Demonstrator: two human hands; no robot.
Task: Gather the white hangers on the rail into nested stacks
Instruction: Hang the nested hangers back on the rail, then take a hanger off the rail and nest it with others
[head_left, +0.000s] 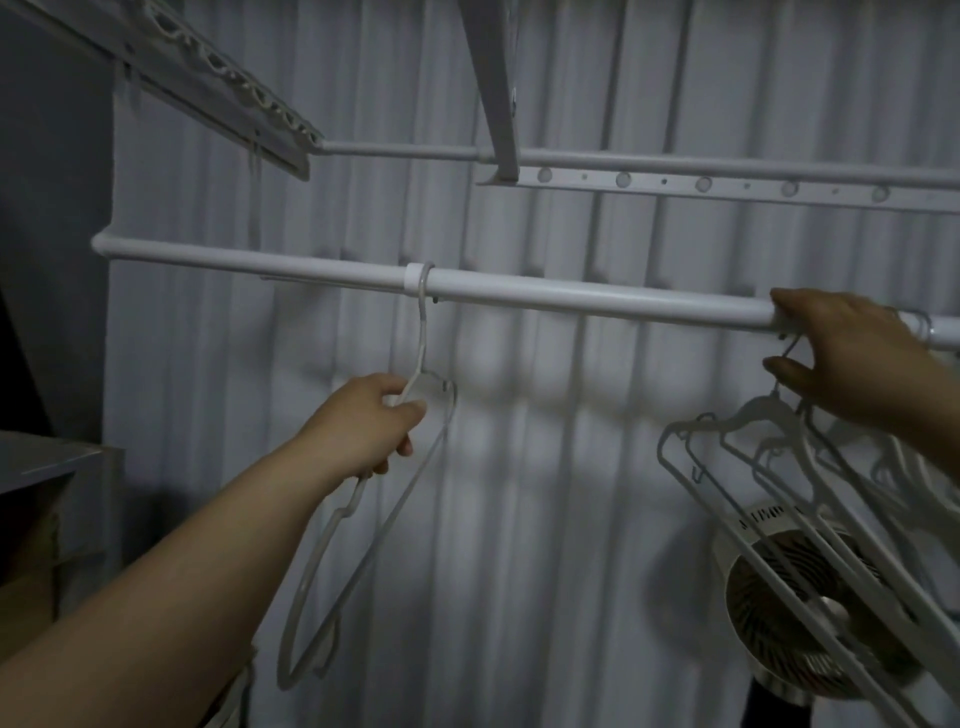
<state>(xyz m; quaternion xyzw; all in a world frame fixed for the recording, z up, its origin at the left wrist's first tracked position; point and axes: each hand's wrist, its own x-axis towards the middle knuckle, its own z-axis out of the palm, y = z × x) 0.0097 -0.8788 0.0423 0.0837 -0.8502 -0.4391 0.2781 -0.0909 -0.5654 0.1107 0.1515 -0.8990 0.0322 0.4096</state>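
Under the rail (571, 299), my left hand (369, 421) is clamped on the neck of the lone white hanger (422, 338), which is hooked on the rail with its long axis hanging steeply down. Well apart, rightward along the rail, my right hand (852, 358) pinches the hooks of the hanger stack (758, 408). I judge the lone hanger must slide right to nest.
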